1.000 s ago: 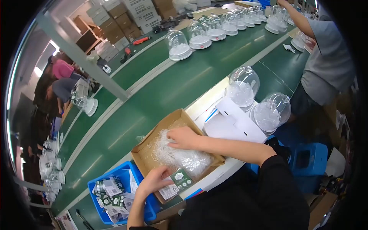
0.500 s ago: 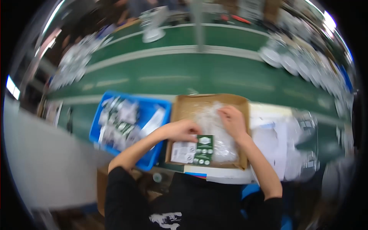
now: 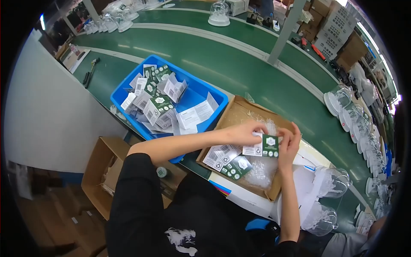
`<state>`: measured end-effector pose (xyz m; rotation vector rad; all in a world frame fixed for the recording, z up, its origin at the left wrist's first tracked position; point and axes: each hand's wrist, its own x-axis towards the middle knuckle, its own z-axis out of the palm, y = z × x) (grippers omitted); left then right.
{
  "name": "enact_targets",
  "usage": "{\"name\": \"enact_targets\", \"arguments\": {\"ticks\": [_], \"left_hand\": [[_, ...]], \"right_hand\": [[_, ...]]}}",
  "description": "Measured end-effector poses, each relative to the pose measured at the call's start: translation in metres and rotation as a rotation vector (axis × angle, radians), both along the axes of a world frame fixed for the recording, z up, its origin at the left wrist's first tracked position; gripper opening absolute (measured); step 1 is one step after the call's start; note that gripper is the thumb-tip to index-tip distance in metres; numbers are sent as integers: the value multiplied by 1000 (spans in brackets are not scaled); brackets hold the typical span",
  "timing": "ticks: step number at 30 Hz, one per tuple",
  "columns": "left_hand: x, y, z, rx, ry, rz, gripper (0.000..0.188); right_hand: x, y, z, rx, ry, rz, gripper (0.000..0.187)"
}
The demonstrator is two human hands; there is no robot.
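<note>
A folded green-and-white card (image 3: 270, 146) is held up over a shallow cardboard tray (image 3: 231, 112). My left hand (image 3: 247, 132) pinches its upper left part between thumb and fingers. At the card's right edge, my right hand (image 3: 289, 144) has its thumb and bent fingers closed, the index finger raised higher. Whether a thin clear strand is also between those fingers I cannot make out. Below the hands lies a heap of clear thin plastic fasteners (image 3: 262, 172). Two more cards, one mostly white (image 3: 222, 155) and one green (image 3: 236, 167), lie at the tray's near left.
Left of the tray stands a blue plastic bin (image 3: 209, 122) with several folded cards. Clear domes on white bases (image 3: 336, 103) line the green bench (image 3: 239, 75) at right. More clear domes (image 3: 322, 216) lie beside the tray. An open carton (image 3: 95, 182) stands low at left.
The view has turned, and the scene now sits tilted. My right hand has gone from above the clear plastic to the card's right edge. The card is now held between both hands.
</note>
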<state>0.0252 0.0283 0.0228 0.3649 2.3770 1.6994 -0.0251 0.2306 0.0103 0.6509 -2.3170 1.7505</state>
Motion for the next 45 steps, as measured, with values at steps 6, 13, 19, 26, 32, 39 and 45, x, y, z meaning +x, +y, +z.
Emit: {"name": "enact_targets", "arguments": {"ticks": [6,13,19,26,32,39,45], "left_hand": [[-7,-4,-18,167,121,191,26],[-4,-10,-2,238,-66,237,25],[1,-6,4,333,-39,140,25],[3,3,1,171,151,182,28],[3,4,7,166,-51,171,17],[4,0,3,94,19,125,17],[3,-8,15,359,-234,160,22]], "right_hand": [[-16,13,32,-43,197,-28,11],[22,-7,7,68,123,104,15],[18,-6,-19,-77,-113,156,14],[18,-3,-21,-311,-611,319,21],[17,-6,-20,-489,-636,285,21],[14,2,-23,-380,-774,366,22],[19,1,-14,-303,-660,361,17]]}}
